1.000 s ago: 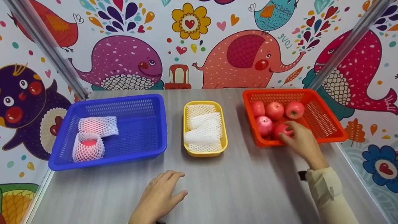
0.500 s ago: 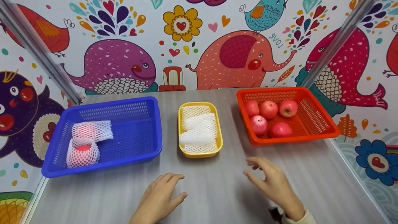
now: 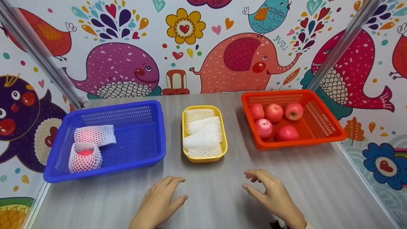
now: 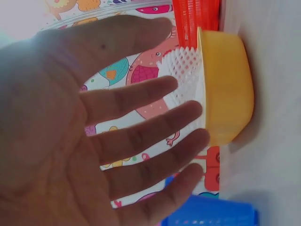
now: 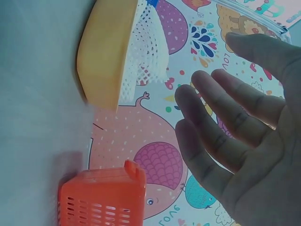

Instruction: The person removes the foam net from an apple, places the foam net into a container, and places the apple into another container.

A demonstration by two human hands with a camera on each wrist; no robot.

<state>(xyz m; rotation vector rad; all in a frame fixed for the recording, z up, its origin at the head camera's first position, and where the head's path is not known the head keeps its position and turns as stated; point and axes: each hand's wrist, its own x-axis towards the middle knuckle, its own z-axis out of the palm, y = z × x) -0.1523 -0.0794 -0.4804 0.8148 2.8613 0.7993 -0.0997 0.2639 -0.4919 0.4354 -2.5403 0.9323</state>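
Observation:
My left hand is held over the front of the table, short of the yellow basket, its fingers spread and nothing in them. My right hand hovers in front of the red basket with relaxed, slightly bent fingers, also holding nothing. Inside the red basket lie several red apples. The yellow basket between the hands is filled with white foam net sleeves. In the blue basket at the left, one netted apple shows its red top, and another netted apple lies behind it.
A grey wood-grain table carries all three baskets in a row. Behind it stands a wall printed with cartoon animals. Metal posts rise at the back corners.
My right hand has left an apple in the red basket and drawn back toward me and to the left, with nothing in it. The left hand has barely moved. The head view has shifted slightly.

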